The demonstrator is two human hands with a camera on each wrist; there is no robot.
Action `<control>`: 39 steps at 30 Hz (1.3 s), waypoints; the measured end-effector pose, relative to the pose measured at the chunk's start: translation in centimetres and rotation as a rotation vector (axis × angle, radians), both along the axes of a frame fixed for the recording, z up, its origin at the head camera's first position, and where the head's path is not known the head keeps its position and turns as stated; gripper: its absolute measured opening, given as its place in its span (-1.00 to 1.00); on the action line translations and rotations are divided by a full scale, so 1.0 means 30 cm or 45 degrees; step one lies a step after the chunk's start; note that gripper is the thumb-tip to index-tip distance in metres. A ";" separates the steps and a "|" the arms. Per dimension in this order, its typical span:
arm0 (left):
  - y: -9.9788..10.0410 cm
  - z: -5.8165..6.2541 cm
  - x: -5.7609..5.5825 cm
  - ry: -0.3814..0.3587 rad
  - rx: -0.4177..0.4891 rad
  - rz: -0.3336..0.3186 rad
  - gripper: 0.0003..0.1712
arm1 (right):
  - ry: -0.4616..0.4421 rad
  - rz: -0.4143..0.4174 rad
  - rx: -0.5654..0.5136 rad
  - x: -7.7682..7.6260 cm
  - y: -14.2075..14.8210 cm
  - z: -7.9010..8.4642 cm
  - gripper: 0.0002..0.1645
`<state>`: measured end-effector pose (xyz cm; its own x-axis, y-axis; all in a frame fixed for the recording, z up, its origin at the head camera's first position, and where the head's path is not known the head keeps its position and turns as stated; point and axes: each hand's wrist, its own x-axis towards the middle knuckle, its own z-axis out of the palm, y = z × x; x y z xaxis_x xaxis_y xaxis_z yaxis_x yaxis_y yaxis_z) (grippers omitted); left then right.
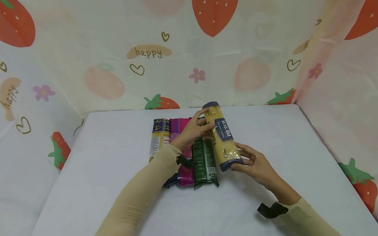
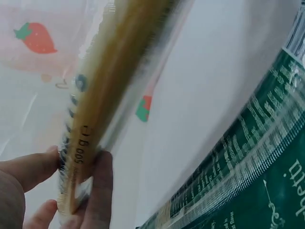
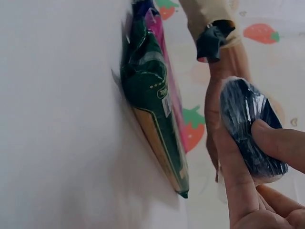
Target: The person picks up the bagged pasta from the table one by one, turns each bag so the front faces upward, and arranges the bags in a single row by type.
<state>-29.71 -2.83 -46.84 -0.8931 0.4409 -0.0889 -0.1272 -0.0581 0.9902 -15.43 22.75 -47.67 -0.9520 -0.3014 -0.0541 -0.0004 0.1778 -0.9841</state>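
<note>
Yellow spaghetti pack: one, left hand and right hand grip ends; three packs on table.

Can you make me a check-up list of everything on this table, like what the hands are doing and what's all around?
Surface: white cloth-covered table, flat.
Job's things: long yellow spaghetti pack in clear wrap with dark blue ends, lifted at its far end, right of the row.
Clutter: three more packs lying side by side: green plastic pack, pink plastic pack, yellow and blue pack.
Grippers: left hand holds the spaghetti pack's far part; right hand holds its near dark end, fingers pressing the cap.
Cables: nothing seen; only black wrist straps.
Surroundings: strawberry-print curtain walls on three sides.
</note>
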 end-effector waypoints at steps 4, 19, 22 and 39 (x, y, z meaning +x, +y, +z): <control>0.033 -0.002 -0.005 0.014 -0.027 0.024 -0.12 | -0.032 -0.032 -0.022 -0.009 0.017 -0.004 0.00; 0.135 -0.044 -0.069 -0.066 -0.065 0.005 -0.10 | -0.093 -0.098 0.042 -0.063 0.067 -0.023 0.01; 0.156 -0.051 -0.083 -0.088 -0.064 0.007 -0.09 | -0.107 -0.108 0.070 -0.076 0.077 -0.026 0.01; 0.211 -0.120 -0.146 -0.023 -0.287 -0.021 -0.12 | -0.167 -0.162 0.117 -0.148 0.091 -0.061 0.01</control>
<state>-34.08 3.51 -50.45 -0.8835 0.4224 -0.2025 -0.1438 0.1670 0.9754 -19.86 25.48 -49.51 -0.9650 -0.1672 -0.2021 0.1551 0.2573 -0.9538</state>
